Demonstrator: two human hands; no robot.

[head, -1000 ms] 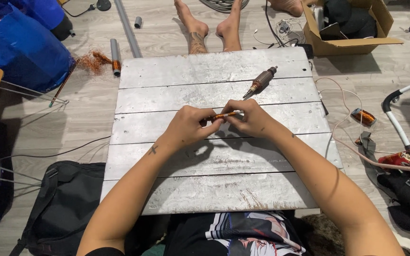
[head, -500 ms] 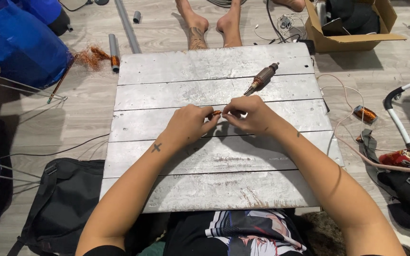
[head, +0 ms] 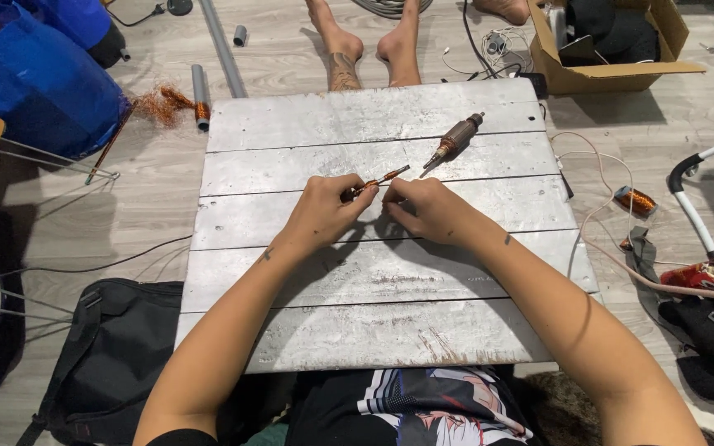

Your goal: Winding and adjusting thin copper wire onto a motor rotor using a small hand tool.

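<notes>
— What takes up most of the view?

— A grey plank table, with a blue bag on the floor to its left, a black bag at the near left corner and a cardboard box at the far right.

— And on the table?

— A motor rotor lies tilted near the far edge, apart from the hands.

— The hands?

— Both are at the middle. The left hand has its fingers closed around the near end of a thin copper-wound rod. The right hand is curled, fingertips pinched just beside the rod; whether they touch it I cannot tell.
</notes>
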